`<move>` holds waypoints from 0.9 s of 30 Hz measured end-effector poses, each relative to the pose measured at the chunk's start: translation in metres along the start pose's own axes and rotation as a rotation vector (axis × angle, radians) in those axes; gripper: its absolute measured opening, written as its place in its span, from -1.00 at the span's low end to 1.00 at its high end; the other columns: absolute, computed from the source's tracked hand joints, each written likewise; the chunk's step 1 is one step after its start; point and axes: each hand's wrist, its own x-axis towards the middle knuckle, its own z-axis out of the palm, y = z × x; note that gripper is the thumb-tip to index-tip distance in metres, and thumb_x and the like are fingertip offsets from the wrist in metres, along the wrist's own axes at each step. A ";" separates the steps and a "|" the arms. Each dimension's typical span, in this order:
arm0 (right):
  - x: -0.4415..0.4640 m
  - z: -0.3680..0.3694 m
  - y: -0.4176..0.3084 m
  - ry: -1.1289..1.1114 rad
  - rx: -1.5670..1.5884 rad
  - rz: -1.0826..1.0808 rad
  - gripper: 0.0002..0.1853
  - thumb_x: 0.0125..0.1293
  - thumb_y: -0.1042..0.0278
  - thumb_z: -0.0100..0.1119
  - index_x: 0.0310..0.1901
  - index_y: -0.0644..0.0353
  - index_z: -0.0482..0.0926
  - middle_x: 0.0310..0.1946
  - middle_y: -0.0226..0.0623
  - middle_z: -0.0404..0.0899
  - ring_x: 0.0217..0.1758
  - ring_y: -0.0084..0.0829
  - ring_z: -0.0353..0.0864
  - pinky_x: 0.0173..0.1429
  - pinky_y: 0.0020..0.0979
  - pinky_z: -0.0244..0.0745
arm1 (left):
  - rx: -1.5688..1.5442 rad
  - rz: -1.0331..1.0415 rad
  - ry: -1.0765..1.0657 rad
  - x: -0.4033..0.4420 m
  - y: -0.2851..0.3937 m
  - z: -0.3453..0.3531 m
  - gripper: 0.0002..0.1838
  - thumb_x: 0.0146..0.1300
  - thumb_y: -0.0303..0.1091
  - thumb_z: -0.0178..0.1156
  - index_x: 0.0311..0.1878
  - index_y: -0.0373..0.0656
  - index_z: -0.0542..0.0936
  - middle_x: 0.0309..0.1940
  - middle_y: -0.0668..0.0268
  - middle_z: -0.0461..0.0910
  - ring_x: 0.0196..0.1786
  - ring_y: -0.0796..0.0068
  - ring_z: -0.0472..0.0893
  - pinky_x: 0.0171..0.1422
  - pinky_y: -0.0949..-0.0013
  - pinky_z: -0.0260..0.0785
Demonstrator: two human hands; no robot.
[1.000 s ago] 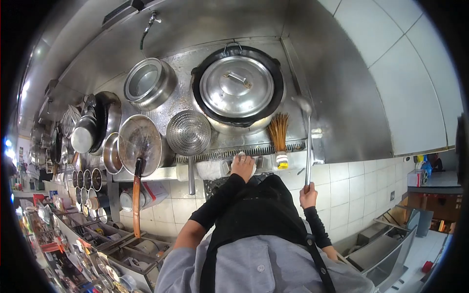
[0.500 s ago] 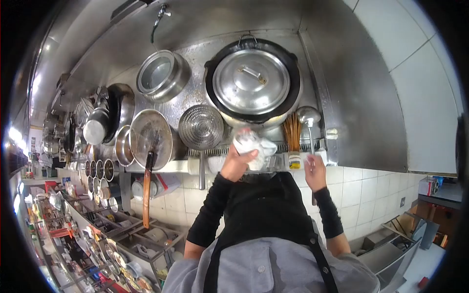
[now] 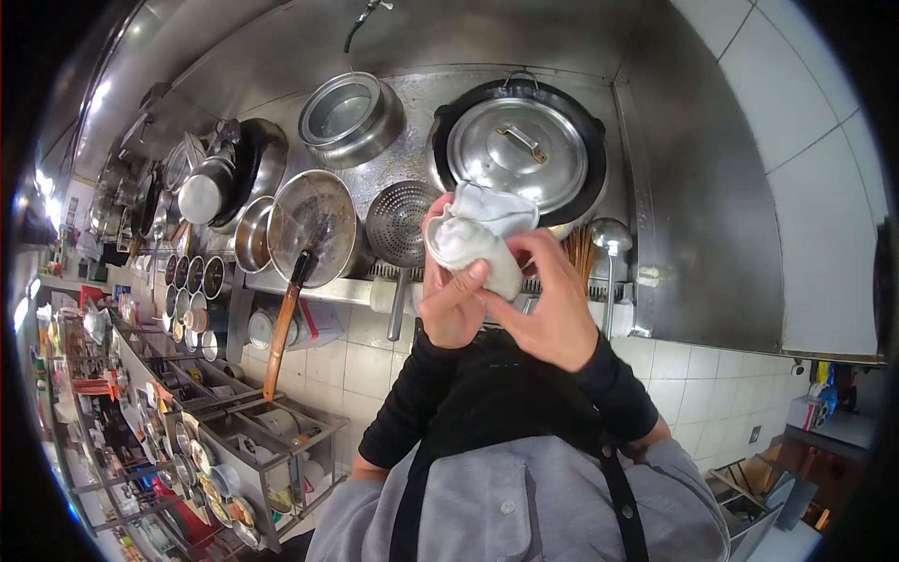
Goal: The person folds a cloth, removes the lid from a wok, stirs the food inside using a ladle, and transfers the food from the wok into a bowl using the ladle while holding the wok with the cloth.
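A folded, bunched white cloth (image 3: 476, 245) is held up in front of my chest, with rounded bulges and a seam line on its upper part. My left hand (image 3: 449, 317) wraps it from the left, thumb across the front and fingers behind. On the other side, my right hand (image 3: 559, 317) grips the cloth's right edge with bent fingers and thumb. Behind the cloth is a large metal lid (image 3: 482, 161) with a bar handle, sitting in a dark wok (image 3: 601, 155). A bamboo brush (image 3: 579, 255) and a ladle (image 3: 611, 234) are just beyond my right hand.
Left of the cloth lies a perforated skimmer (image 3: 398, 220). Farther left are a pan (image 3: 314, 225) with a wooden handle jutting toward me and a deep metal pot (image 3: 370, 136). A faucet (image 3: 361, 23) hangs above. Racks of dishes (image 3: 201, 459) stand at lower left.
My right hand has left the ladle's handle area and come over to the cloth. My left hand has raised the cloth, which now shows more fully. The view has shifted slightly.
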 end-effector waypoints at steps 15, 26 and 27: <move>0.031 -0.030 0.032 -0.362 0.970 0.370 -0.67 0.42 0.62 0.22 0.19 0.47 0.60 0.09 -0.10 0.73 0.13 -0.40 0.73 0.28 -0.36 0.57 | -0.218 -0.235 -0.256 -0.017 -0.014 -0.102 0.07 0.34 -0.01 0.37 0.71 -0.22 -0.02 0.65 0.06 0.14 0.65 0.14 0.22 0.71 0.11 0.04; -0.002 -0.033 0.024 -0.272 0.924 0.372 -0.29 0.34 0.61 0.21 0.54 0.24 0.29 0.49 -0.06 0.33 0.52 -0.24 0.41 0.53 -0.17 0.40 | 0.235 -0.292 0.064 -0.038 0.039 -0.047 -0.60 0.46 -0.49 0.28 0.30 -0.16 0.47 0.13 0.19 0.64 0.17 0.38 0.66 0.25 0.28 0.55; -0.010 -0.030 0.027 -0.338 0.845 0.282 -0.24 0.29 0.62 0.22 0.55 0.22 0.29 0.55 -0.08 0.23 0.59 -0.22 0.31 0.58 -0.15 0.33 | 0.161 -0.322 0.098 -0.039 0.041 -0.047 -0.61 0.47 -0.48 0.26 0.31 -0.15 0.46 0.14 0.20 0.64 0.17 0.37 0.66 0.25 0.27 0.55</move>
